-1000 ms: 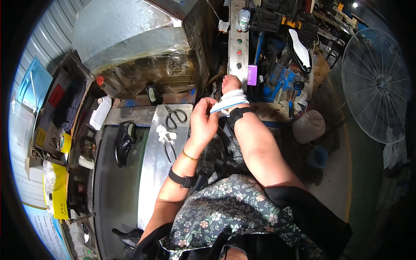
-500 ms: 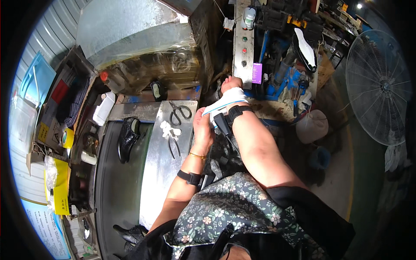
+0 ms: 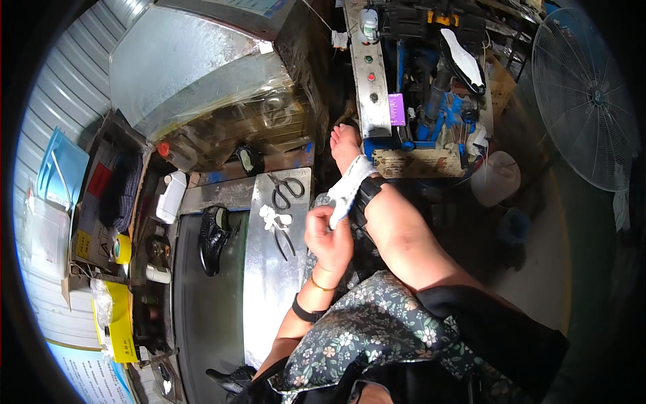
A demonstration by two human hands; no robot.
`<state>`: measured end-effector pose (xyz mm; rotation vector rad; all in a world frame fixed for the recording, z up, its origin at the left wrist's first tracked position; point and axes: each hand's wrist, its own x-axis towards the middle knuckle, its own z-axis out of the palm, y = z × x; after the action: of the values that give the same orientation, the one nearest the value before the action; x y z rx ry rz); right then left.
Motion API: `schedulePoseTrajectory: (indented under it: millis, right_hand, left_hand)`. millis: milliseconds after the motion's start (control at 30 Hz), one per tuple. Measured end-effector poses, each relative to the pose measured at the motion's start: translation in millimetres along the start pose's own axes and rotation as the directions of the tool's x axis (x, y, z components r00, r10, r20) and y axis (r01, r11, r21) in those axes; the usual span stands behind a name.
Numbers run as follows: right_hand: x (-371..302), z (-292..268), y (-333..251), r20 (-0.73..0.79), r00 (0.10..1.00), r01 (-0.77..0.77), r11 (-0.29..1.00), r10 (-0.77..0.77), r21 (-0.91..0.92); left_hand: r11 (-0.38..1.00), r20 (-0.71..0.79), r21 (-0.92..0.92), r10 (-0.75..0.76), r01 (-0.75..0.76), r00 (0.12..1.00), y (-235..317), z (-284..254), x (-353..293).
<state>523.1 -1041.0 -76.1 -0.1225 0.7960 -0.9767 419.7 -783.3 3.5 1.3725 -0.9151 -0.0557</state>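
Note:
A white cloth band [image 3: 351, 182] wraps around my right wrist, and its loose end hangs toward my left hand. My left hand [image 3: 328, 236] is closed, with thumb and fingers pinching that end. Beyond the cloth my right hand [image 3: 346, 145] reaches forward, bare, its fingers loosely bent and slightly apart, with nothing visible in them. To the left of my left hand, a metal plate [image 3: 262, 323] carries black-handled scissors [image 3: 287, 194], dark pincers [image 3: 282, 244] and a crumpled white scrap [image 3: 272, 218].
A black shoe [image 3: 214, 242] lies on the dark belt [image 3: 208, 316] at left. A panel with buttons [image 3: 369, 74] and a machine holding a shoe with a white sole [image 3: 462, 57] stand ahead. A large fan [image 3: 592, 97] is at far right, a white jug [image 3: 496, 179] below it.
My left hand has come nearer and pulled the cloth's end down from my right wrist. My right hand has turned, its fingers now pointing forward and left. The view has shifted slightly.

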Motion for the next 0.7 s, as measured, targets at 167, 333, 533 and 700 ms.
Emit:
schedulePoseTrajectory:
  millis: [167,333,533,700]
  right_hand:
    - [-6.2,23.8,-30.7,-0.115,0.988,0.102,0.993,-0.108,-0.059]
    - [-13.8,27.1,-58.8,-0.124,0.989,0.109,0.974,-0.086,0.199]
    - [-27.3,28.8,-58.7,-0.179,0.984,0.051,0.969,-0.007,0.242]
    - [-30.9,36.3,-53.0,-0.085,0.994,0.092,0.964,-0.073,0.248]
  left_hand:
    - [0.745,0.315,0.414,0.422,-0.523,0.85,-5.8,8.8,10.5]
    - [0.858,0.124,0.444,0.228,-0.259,0.966,-35.8,18.1,22.2]
    - [0.946,0.087,0.323,-0.05,0.02,0.995,-46.3,28.5,29.0]
    - [0.915,-0.025,0.402,0.04,-0.027,0.999,-55.0,23.9,44.8]
